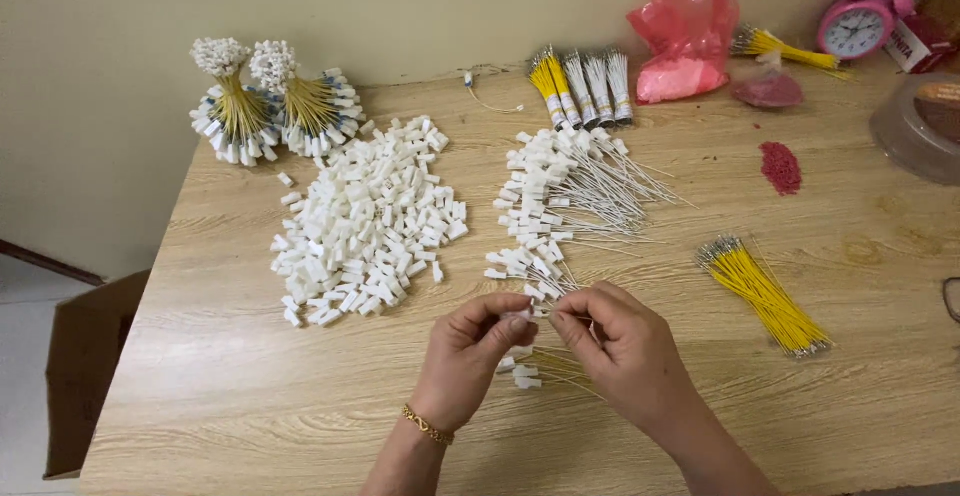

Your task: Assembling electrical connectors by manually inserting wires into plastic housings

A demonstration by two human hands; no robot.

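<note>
Pinching a small white plastic connector [522, 313] at lower centre of the frame, the left hand [472, 356] meets the right hand [622, 348], whose closed fingertips grip thin wires just right of it, above the desk [240, 396].

White plastic connector housings [368, 218] are lying on a light wood-grain table [230, 376]. Yellow wires [765, 296] are gleaming beside a dark red bead patch [781, 167]. A pink plastic bag [688, 36] and pink alarm clock [857, 22] are standing behind. A gold bracelet [428, 425] is circling the left wrist.
</note>
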